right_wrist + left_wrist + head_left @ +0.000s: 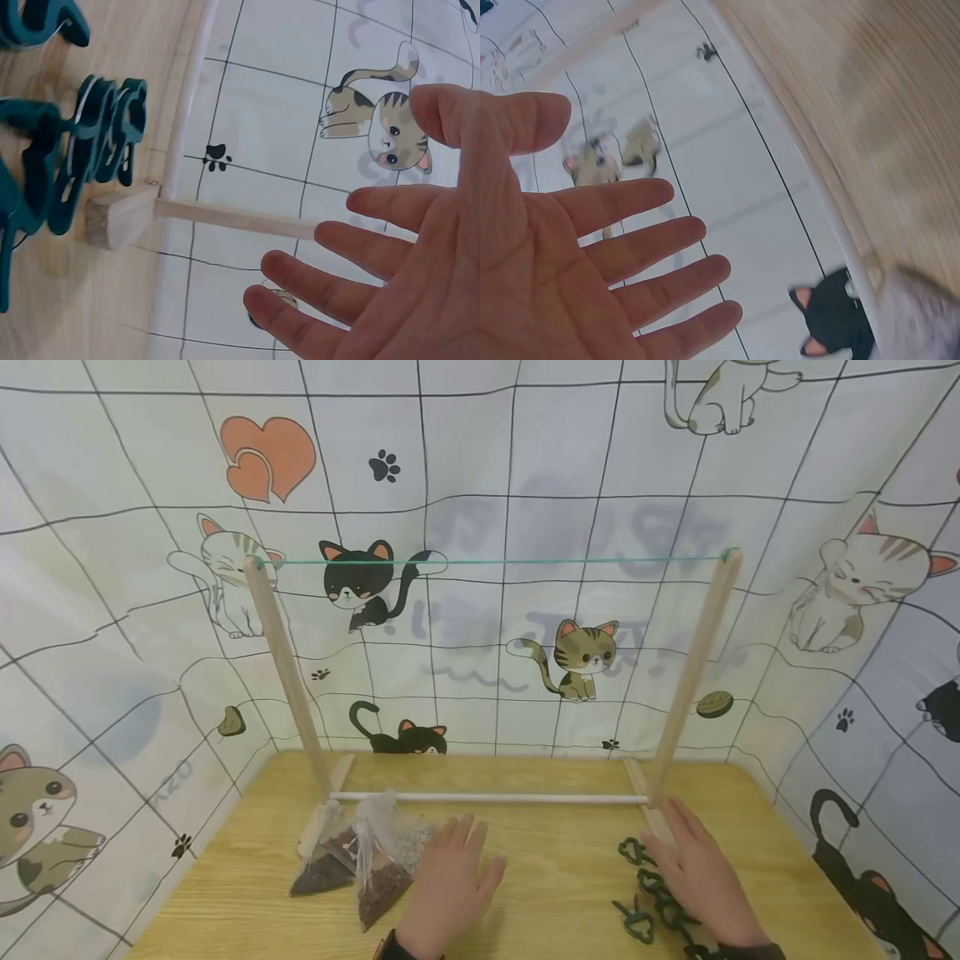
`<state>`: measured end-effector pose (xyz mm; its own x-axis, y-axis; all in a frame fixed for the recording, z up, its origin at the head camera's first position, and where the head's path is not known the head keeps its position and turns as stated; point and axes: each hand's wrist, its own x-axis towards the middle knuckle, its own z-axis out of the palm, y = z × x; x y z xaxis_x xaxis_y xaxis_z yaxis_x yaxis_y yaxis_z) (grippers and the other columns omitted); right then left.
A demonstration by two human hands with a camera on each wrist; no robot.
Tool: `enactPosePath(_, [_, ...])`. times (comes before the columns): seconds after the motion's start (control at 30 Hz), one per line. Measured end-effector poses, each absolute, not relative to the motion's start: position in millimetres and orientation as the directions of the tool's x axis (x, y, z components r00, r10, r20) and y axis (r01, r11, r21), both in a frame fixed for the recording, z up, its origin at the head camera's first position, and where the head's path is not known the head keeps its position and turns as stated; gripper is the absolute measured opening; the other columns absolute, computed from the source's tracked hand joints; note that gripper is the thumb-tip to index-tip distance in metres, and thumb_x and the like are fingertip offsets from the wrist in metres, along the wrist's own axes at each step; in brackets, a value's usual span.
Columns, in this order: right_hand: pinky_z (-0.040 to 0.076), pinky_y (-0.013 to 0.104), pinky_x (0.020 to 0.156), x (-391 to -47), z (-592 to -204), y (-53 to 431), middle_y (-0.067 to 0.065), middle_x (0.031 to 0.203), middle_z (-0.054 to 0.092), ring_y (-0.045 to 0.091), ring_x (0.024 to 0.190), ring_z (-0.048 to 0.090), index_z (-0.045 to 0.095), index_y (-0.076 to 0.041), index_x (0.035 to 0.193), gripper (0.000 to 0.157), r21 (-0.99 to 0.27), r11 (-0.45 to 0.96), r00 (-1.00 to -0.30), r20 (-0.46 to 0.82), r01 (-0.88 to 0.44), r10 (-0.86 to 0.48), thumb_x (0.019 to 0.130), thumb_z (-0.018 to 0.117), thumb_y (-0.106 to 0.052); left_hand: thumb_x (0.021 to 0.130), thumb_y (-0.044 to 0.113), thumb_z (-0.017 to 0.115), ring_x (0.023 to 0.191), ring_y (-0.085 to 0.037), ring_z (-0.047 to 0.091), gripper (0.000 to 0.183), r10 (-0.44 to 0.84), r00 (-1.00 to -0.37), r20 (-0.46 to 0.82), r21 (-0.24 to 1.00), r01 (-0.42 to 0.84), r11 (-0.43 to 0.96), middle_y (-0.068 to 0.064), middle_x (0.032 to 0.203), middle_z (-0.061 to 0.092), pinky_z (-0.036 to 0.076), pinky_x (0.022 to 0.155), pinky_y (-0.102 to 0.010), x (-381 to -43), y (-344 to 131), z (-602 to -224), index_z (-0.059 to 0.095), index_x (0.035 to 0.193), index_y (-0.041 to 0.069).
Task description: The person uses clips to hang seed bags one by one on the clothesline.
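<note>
My left hand (453,885) is over the front of the wooden table, palm down and fingers straight, holding nothing. Just left of it lie clear plastic bags: one (324,872) with dark grains, another (382,889) with reddish-brown bits, and some pale material (412,843) behind. My right hand (705,877), fingers extended, hovers beside and partly over several dark green plastic clips (651,883); it grips none. In the right wrist view the clips (94,127) show wire springs and stand apart from the fingers (300,322). The left wrist view shows the left palm (555,277) bare.
A wooden stand rises behind the hands, with a left post (288,677) and a right post (697,668). A green string (487,561) spans their tops, and a white rod (487,798) joins their bases. Cat-patterned sheeting (472,693) encloses the table (555,860) at back and sides.
</note>
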<state>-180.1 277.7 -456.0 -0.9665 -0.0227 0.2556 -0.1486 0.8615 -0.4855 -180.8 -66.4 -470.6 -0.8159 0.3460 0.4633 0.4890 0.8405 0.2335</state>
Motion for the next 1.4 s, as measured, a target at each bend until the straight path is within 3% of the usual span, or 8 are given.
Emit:
enactPosePath(0.23, [0.056,0.062,0.083,-182,-462,284,0.039,0.137,0.052,0.046,0.103,0.068,0.051,0.01,0.143,0.055,-0.502,0.856,-0.979,0.205,-0.122,-0.019,0.102,0.066,-0.025,0.107,0.042,0.052,0.122,-0.035,0.062,0.048,0.445,-0.774,0.45,0.174,0.564,0.807,-0.017,0.132,0.066,0.053,0.098,-0.05,-180,-30,-472,0.067,0.13,0.003])
enactPosePath(0.4, [0.056,0.059,0.083,-185,-474,290,0.034,0.119,0.064,0.038,0.098,0.069,0.063,0.012,0.127,0.044,-0.454,0.883,-0.987,0.149,-0.118,-0.055,0.094,0.073,-0.016,0.106,0.044,0.052,0.12,-0.032,0.063,0.046,0.499,-0.755,0.426,0.145,0.602,0.785,-0.014,0.13,0.067,0.054,0.096,-0.047,-177,-6,-477,0.069,0.129,0.007])
enactPosePath(0.53, [0.058,0.053,0.078,-186,-482,294,0.022,0.106,0.069,0.027,0.088,0.067,0.065,0.012,0.123,0.044,-0.443,0.891,-0.995,0.077,-0.096,-0.069,0.089,0.076,-0.014,0.106,0.049,0.052,0.124,-0.029,0.061,0.048,0.523,-0.778,0.35,0.148,0.597,0.789,-0.011,0.134,0.065,0.053,0.098,-0.046,-174,10,-479,0.068,0.129,0.01])
enactPosePath(0.63, [0.057,0.05,0.075,-187,-487,297,0.014,0.102,0.068,0.022,0.085,0.064,0.063,0.014,0.124,0.048,-0.443,0.895,-0.998,0.004,-0.055,-0.06,0.087,0.077,-0.014,0.105,0.051,0.052,0.125,-0.027,0.06,0.048,0.533,-0.781,0.325,0.136,0.597,0.791,-0.009,0.134,0.064,0.053,0.099,-0.044,-173,18,-481,0.068,0.127,0.012])
enactPosePath(0.93, [0.055,0.045,0.07,-192,-492,297,0.016,0.099,0.061,0.02,0.079,0.054,0.065,0.012,0.12,0.043,-0.41,0.912,-0.996,-0.077,-0.016,-0.053,0.083,0.075,-0.008,0.102,0.051,0.056,0.126,-0.026,0.06,0.047,0.536,-0.792,0.293,0.128,0.588,0.799,-0.008,0.136,0.063,0.053,0.1,-0.043,-173,24,-480,0.069,0.128,0.013])
enactPosePath(1.2, [0.049,0.034,0.06,-186,-490,289,0.004,0.079,0.06,0.018,0.067,0.055,0.066,0.002,0.095,0.017,-0.488,0.872,-0.985,-0.166,0.042,-0.045,0.085,0.075,-0.009,0.103,0.049,0.055,0.124,-0.028,0.061,0.044,0.528,-0.783,0.328,0.115,0.588,0.801,-0.008,0.133,0.064,0.052,0.099,-0.044,-173,18,-479,0.07,0.124,0.012])
enactPosePath(1.4, [0.046,0.034,0.059,-185,-492,285,0.001,0.072,0.056,0.018,0.065,0.05,0.063,-0.005,0.082,0.011,-0.472,0.882,-0.995,-0.087,0.001,-0.045,0.081,0.075,-0.004,0.103,0.047,0.057,0.121,-0.026,0.061,0.042,0.519,-0.782,0.346,0.101,0.581,0.808,-0.008,0.13,0.064,0.052,0.098,-0.042,-173,14,-477,0.07,0.122,0.011])
